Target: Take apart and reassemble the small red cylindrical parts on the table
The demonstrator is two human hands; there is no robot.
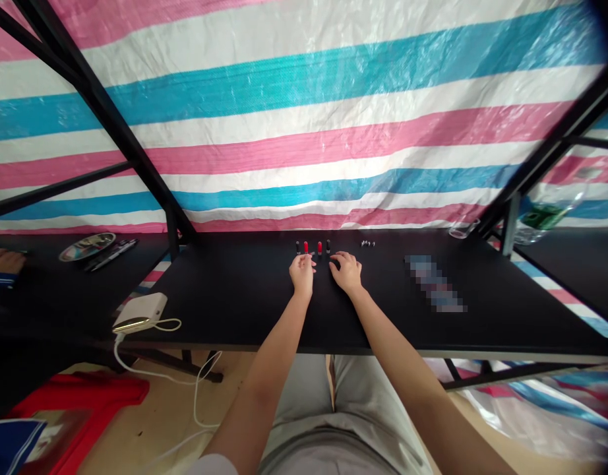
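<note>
A short row of small upright pieces stands on the black table: a black piece (298, 248) at the left, a red piece (306, 247), a red-and-black piece (320, 249) and a black piece (328, 247) at the right. They look like tiny lipsticks, too small to tell for sure. Just in front of the left red piece is my left hand (303, 272), fingers curled in; what they hold, if anything, is hidden. My right hand (347, 269) rests by the right black piece, palm down, its fingers bent and apart.
Several tiny shiny pieces (368, 243) lie right of the row. A blurred-out rectangle (435, 284) is farther right, a clear cup (463, 229) behind. A white power bank (142, 311) with a cable sits at left. Another person's hand (5, 261) is on the neighbouring table.
</note>
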